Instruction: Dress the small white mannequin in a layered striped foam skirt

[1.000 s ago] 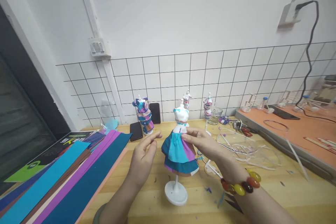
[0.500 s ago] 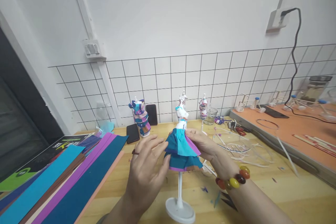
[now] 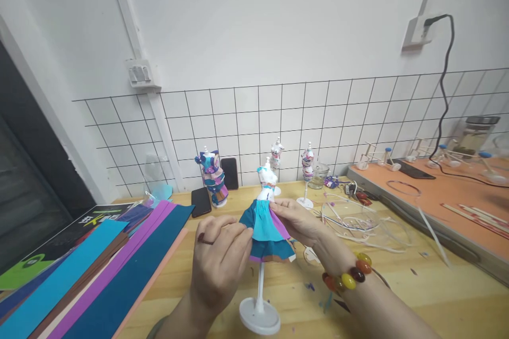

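Observation:
A small white mannequin (image 3: pixel 267 180) on a stand with a round base (image 3: pixel 259 318) is in front of me, tilted slightly. It wears a layered crepe paper skirt (image 3: pixel 267 226) in teal, turquoise and purple. My right hand (image 3: pixel 300 221) has its fingers closed at the skirt's waist on the right side. At the skirt's left edge, my left hand (image 3: pixel 220 262) is closed with thumb and fingertips together on the paper. The tips of both thumbs are partly hidden.
Long crepe paper strips (image 3: pixel 131 270) lie at the left. Behind stand a dressed mannequin (image 3: pixel 214 177), two further mannequins (image 3: pixel 307 164), phones (image 3: pixel 201 202) and a glass cup (image 3: pixel 318 175). Tangled clear tubing (image 3: pixel 358 222) lies at the right, beside an orange-topped surface (image 3: pixel 449 206).
The mannequin and its skirt have moved a little left and down, showing another mannequin behind. My left hand's fingers have closed at the skirt's edge; my right hand stays at the waist.

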Tool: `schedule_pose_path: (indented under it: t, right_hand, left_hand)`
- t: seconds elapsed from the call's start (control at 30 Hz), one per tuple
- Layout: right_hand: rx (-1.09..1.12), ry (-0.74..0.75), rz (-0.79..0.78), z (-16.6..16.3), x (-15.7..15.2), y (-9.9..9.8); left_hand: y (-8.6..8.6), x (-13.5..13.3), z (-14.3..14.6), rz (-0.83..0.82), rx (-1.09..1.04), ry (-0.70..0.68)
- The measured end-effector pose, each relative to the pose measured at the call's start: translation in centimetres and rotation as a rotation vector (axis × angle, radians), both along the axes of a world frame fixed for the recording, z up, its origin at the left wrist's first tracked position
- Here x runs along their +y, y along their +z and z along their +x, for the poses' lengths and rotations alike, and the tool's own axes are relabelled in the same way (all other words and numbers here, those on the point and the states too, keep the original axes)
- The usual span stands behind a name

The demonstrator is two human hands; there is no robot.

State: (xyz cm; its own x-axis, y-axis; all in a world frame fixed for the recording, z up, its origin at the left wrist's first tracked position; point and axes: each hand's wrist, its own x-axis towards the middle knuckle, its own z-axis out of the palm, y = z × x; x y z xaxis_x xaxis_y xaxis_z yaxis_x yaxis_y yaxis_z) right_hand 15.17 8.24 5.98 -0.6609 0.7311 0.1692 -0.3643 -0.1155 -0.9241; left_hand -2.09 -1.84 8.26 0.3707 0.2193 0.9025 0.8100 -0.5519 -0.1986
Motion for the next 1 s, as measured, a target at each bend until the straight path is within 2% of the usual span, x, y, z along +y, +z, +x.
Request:
schedule_pose_path:
  t: [0.23, 0.4, 0.53, 0.7, 0.83, 1.0]
  right_hand:
    - [0.014, -0.021, 0.039, 0.0, 0.3, 0.0]
    - [-0.022, -0.072, 0.081, 0.6, 0.6, 0.2]
    - [-0.080, -0.120, 0.127, 1.4, 0.9, 0.5]
    - [-0.181, -0.135, 0.185, 1.5, 0.5, 0.9]
    - [-0.237, -0.109, 0.258, 0.5, -0.6, 1.3]
    - [-0.209, -0.153, 0.288, -1.3, -1.7, 0.9]
  left_hand:
    - [-0.4, 0.3, 0.0, -0.064, -0.024, 0.005]
    - [-0.8, 0.9, -0.3, -0.234, -0.095, -0.066]
    - [-0.9, 1.1, -0.5, -0.388, -0.310, -0.152]
    - [-0.7, 1.5, -0.4, -0.679, -0.560, -0.057]
    - [-1.0, 2.2, -0.5, -0.797, -0.585, -0.069]
    - [-1.5, 2.7, -0.7, -0.782, -0.484, -0.071]
